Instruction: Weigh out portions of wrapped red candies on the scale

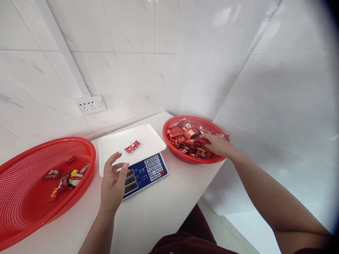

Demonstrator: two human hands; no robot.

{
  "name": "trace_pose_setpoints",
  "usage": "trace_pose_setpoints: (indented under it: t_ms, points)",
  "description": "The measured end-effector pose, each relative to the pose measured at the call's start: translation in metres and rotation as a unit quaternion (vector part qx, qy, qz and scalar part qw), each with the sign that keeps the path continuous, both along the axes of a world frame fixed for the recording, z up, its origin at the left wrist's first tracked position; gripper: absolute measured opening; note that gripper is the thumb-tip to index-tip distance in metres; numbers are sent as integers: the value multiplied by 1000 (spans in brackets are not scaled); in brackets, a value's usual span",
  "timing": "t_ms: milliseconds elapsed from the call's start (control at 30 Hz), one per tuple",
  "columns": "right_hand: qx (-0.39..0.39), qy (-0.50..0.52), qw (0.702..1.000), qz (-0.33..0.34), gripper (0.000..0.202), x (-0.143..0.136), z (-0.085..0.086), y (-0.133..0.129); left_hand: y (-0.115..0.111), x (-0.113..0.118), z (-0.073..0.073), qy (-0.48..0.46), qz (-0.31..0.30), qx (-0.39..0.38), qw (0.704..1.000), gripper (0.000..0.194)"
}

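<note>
My left hand [113, 183] hovers over the front left of a digital weighing scale [148, 169], fingers apart and curved, with nothing in them. It partly covers the scale's displays. On the white weighing tray [150, 141] lies one red wrapped candy with white spots [132, 146]. To the right, my right hand [215, 143] reaches into a round red basket [182, 158] filled with red wrapped candies [190, 132]. Its fingers are curled down among the wrappers; their tips are partly hidden, and what they grip cannot be made out.
A larger red basket [87, 169] at the left holds several wrapped pieces [63, 181]. Everything stands on a white table [156, 218]. Tiled walls rise behind it and to the right, with a power socket [90, 104] on the back one.
</note>
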State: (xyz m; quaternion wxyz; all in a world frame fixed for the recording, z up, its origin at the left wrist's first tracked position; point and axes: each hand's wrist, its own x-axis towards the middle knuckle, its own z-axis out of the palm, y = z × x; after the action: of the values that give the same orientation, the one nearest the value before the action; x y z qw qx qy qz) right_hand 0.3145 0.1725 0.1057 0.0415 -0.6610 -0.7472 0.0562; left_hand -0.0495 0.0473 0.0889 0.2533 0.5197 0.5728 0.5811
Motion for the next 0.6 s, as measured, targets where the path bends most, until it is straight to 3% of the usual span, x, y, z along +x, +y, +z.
trace_pose_setpoints:
  t_ms: [133,300,433,600]
  points:
    - [11,-74,997,0,50,-6,3,-3,0,-1,0,10,-1,-15,1000,42]
    - [-13,-59,989,133,41,-38,1,-6,1,-2,-2,4,-13,-28,1000,43]
    - [-33,-106,989,96,49,-57,-2,3,0,-1,0,4,-10,-42,999,43]
    - [-94,-120,983,99,55,-58,0,18,-1,0,2,4,-9,-56,998,45]
